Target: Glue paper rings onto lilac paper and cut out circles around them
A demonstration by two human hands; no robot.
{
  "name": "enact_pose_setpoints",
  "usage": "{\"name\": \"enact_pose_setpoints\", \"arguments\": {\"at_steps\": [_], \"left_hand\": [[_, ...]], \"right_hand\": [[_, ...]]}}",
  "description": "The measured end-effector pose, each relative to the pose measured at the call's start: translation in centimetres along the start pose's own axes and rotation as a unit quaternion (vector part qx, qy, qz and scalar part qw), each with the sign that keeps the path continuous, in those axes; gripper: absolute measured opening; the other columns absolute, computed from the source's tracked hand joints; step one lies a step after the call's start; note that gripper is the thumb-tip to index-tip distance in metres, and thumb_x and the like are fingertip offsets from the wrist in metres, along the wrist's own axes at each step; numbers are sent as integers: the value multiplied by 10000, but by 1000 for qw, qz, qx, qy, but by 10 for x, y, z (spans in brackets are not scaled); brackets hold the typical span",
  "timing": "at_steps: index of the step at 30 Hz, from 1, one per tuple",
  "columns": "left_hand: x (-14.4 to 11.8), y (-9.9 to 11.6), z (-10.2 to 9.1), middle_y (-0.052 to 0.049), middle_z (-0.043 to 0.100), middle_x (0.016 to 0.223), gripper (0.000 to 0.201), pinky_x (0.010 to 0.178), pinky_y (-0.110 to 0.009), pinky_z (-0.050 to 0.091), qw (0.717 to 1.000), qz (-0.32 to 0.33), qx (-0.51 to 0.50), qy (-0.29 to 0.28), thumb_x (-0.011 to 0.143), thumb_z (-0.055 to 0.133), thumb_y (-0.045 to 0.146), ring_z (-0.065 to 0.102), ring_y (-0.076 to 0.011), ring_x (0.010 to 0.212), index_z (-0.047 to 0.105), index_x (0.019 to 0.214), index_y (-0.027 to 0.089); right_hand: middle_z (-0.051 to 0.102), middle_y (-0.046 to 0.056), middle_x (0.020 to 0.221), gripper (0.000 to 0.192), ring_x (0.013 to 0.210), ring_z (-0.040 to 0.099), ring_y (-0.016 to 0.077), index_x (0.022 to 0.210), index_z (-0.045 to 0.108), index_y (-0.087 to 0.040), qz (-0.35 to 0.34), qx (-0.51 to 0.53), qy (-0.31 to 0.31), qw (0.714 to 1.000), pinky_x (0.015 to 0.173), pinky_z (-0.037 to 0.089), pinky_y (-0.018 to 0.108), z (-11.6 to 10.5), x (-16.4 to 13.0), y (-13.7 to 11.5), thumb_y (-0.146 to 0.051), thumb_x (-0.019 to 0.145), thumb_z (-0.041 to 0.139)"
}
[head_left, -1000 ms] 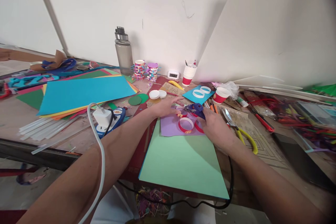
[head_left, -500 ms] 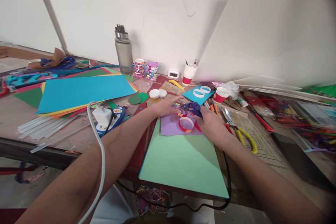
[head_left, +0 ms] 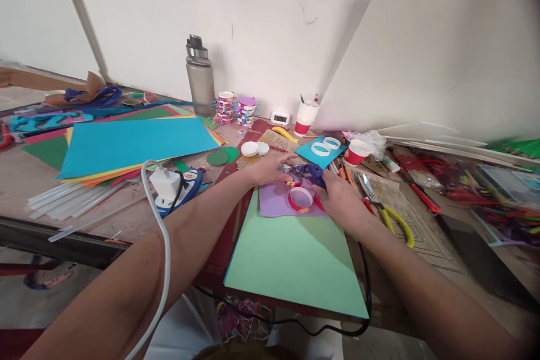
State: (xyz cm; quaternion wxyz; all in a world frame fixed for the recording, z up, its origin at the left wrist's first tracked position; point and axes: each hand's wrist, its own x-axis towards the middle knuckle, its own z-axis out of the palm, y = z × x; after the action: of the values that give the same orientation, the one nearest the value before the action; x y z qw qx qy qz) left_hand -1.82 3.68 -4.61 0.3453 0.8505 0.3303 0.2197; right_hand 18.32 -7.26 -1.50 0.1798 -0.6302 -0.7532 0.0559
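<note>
The right hand [head_left: 340,198] is gripping a blue glue gun [head_left: 311,172]. The left hand [head_left: 270,169] is lying unclenched, fingertips touching a red paper ring [head_left: 292,180] beside the gun's tip.

Grey water bottle [head_left: 199,76] upright by wall. Blue paper sheet [head_left: 135,143] tops coloured stack. Yellow-handled scissors [head_left: 386,208] right. Glue sticks [head_left: 67,202] left.

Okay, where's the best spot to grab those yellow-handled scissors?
Take the yellow-handled scissors by the yellow loops, coming from the near right. The open blades point away toward the red paper cup, and the right hand lies just left of them.
</note>
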Motion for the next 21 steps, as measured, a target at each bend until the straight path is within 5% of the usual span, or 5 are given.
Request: {"name": "enact_pose_setpoints", "arguments": {"at_steps": [10, 21], "left_hand": [[1, 3, 0, -97, 657, 1301, 821, 1025, -329, 426, 999, -3, -18, -28, 790, 698, 279, 569, -210, 1239, 321, 1514, 184], [4, -10, 3, -118, 594, 1376, 795, 1002, -369, 456, 999, 23, -23, -4, 757, 723, 323, 563, -271, 1255, 402, 1479, 229]], "right_hand": [[683, 143, 988, 130, 901, 642, 279, 993, 574, -154, 15, -92, -6, 996, 707, 425, 330, -10, -10, 6, -210, 920, 482], [686, 129, 1049, 204, 992, 631, 242, 1092, 599, -142, -21, 7, 14, 1000, 804, 453, 305, 1, 0, 1, -193, 927, 491]]}}
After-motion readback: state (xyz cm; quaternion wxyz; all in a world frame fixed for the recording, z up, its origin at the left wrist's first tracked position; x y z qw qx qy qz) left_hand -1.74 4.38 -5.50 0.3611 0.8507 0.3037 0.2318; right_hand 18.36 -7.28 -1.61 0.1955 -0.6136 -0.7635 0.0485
